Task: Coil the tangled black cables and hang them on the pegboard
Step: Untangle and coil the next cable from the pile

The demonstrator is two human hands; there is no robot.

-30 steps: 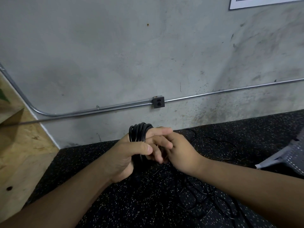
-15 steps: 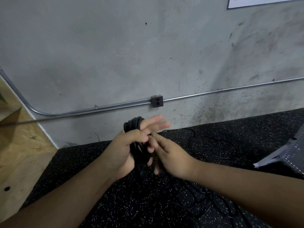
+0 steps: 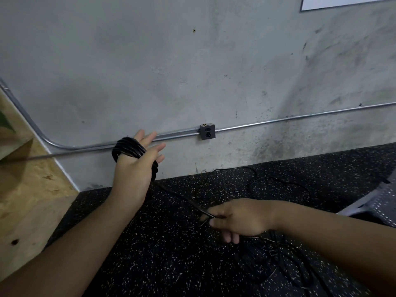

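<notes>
A coil of black cable [image 3: 126, 149] is wound in several loops around my left hand [image 3: 134, 170], which is raised with its fingers straight and spread toward the wall. From the coil a taut strand runs down and right to my right hand [image 3: 237, 219], whose fingers pinch the cable low over the floor. Loose tangled black cable [image 3: 276, 185] lies on the speckled mat behind and under my right hand. No pegboard is in view.
A grey concrete wall with a metal conduit [image 3: 278, 121] and an outlet box [image 3: 207, 131] stands ahead. Black speckled rubber flooring [image 3: 171, 264] lies below. A plywood panel [image 3: 25, 200] is at the left, grey perforated material [image 3: 381, 202] at the right edge.
My hands have separated. The left hand opened and lifted with the coil around it; the right hand slid down and right along the cable, pulling a strand taut.
</notes>
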